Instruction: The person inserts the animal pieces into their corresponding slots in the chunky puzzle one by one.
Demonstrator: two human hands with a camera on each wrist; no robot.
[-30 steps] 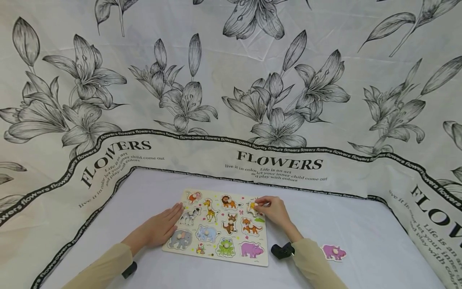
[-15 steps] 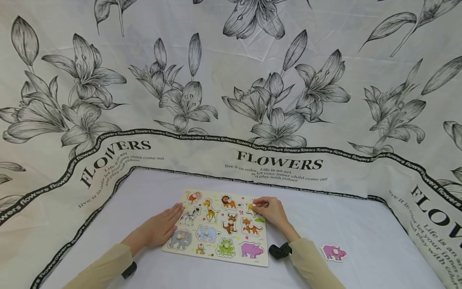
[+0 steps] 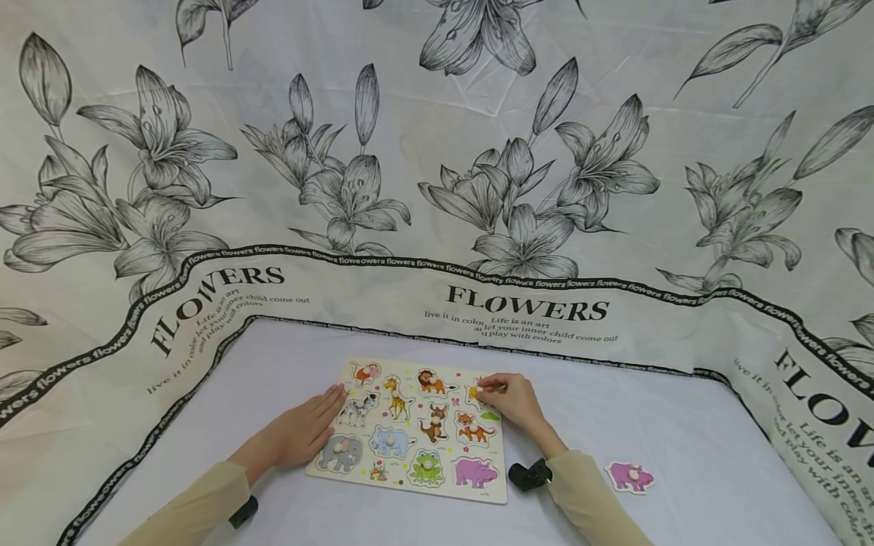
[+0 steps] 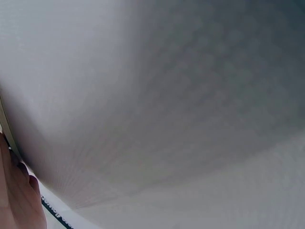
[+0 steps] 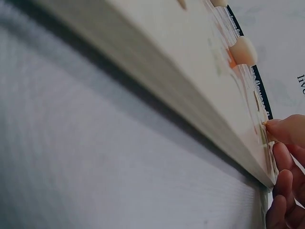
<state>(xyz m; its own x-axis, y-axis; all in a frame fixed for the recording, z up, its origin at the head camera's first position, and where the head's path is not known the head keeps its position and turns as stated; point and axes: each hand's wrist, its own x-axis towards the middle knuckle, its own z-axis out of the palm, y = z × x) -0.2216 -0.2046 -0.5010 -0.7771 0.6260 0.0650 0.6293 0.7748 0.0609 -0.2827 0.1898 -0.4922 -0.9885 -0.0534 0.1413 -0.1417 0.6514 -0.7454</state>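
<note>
A wooden knob puzzle board (image 3: pixel 403 487) with animal pictures lies on the white cloth. My left hand (image 3: pixel 300 432) rests along its left edge with fingers straight; the left wrist view catches only part of this hand (image 4: pixel 21 200). At the upper right corner, my right hand (image 3: pixel 515 402) pinches a yellow animal puzzle piece (image 3: pixel 472 393) at its recess. The fingers cover much of that piece, so its kind is unclear. In the right wrist view the thumb and fingers (image 5: pixel 288 131) are low at the board's surface. A purple hippo piece (image 3: pixel 631 478) lies off the board, to the right.
Several knobbed pieces sit in the board, among them a frog (image 3: pixel 427 467), an elephant (image 3: pixel 341 453) and a lion (image 3: pixel 434 382). A purple hippo picture (image 3: pixel 476 473) shows in the lower right recess. Behind the cloth rises a flower-printed curtain (image 3: pixel 410 189).
My right hand has shifted slightly left with the yellow piece, which showed more fully and looked tilted a second ago. In the last half second it barely moves. The left hand stays put.
</note>
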